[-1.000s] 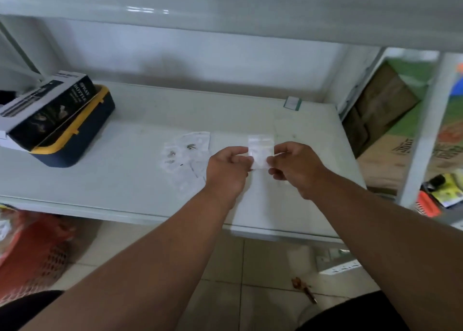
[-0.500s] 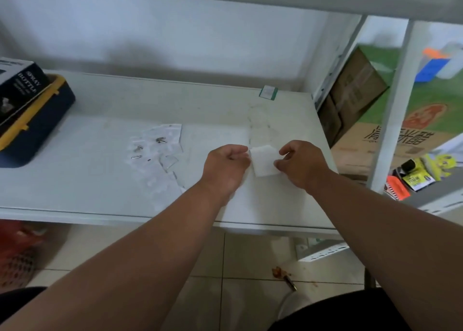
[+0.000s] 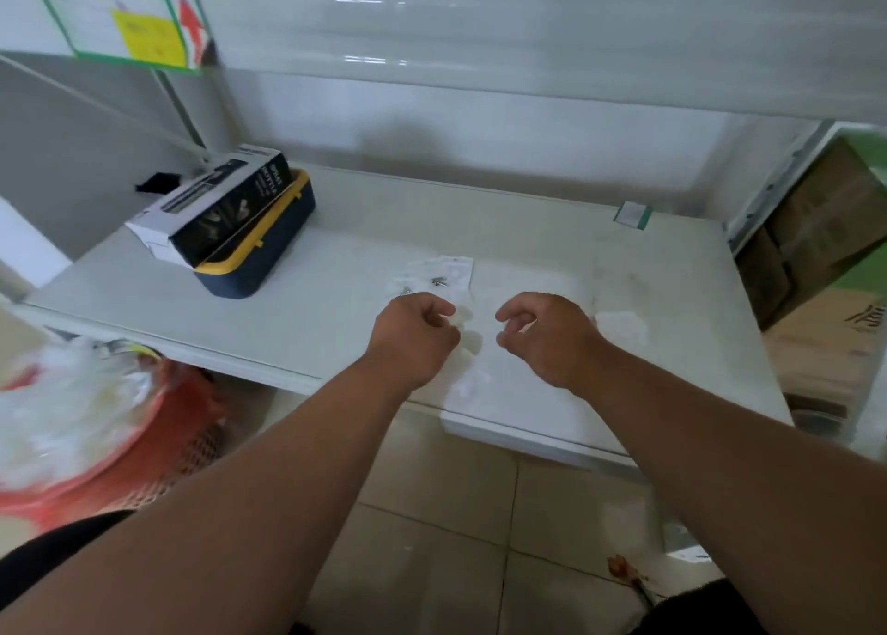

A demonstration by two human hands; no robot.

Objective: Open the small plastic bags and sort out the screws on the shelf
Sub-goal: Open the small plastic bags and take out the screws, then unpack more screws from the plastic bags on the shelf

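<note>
A: Left hand (image 3: 416, 341) grip pinches something pale, blurred. Small clear plastic bag (image 3: 468, 346)?
B: Probably, over the white shelf (image 3: 307, 308). Right hand (image 3: 545, 339) loosely curled, empty. Remaining bags (image 3: 439, 274) partly hidden behind.

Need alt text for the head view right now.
Two bare hands hover apart over a white shelf; the left hand pinches something small and pale, the right hand holds nothing. Small plastic bags lie just beyond.

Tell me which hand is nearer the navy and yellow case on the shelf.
Left. The left hand is right of the navy and yellow case, toward the shelf's front edge; the right hand is further right.
</note>
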